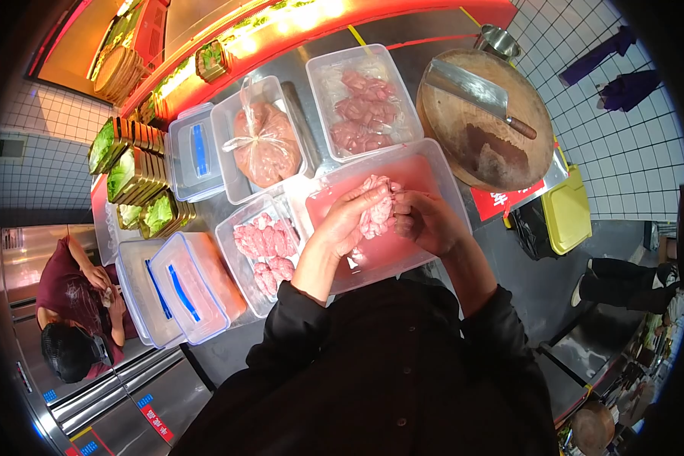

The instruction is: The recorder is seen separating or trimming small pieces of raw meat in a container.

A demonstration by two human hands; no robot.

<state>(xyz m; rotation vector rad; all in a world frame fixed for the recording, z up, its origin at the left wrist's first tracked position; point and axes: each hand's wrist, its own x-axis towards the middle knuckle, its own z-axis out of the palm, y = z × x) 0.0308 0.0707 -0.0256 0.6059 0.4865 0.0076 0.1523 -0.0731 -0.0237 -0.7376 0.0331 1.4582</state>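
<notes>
My left hand grips a pale pink animal brain above a plastic tub of reddish liquid. At the brain's right edge, the fingers of my right hand are bent together; whether they pinch a bit of membrane I cannot tell. Just left of the tub, a smaller plastic container holds several pink brains. Behind stand a container with dark pink meat pieces and another with a knotted clear bag of meat.
A cleaver lies on a round wooden chopping block at the right, near a metal pot. Lidded boxes and stacked trays of lettuce stand left. A person works at far left; another person's legs show at right, beyond a yellow bin lid.
</notes>
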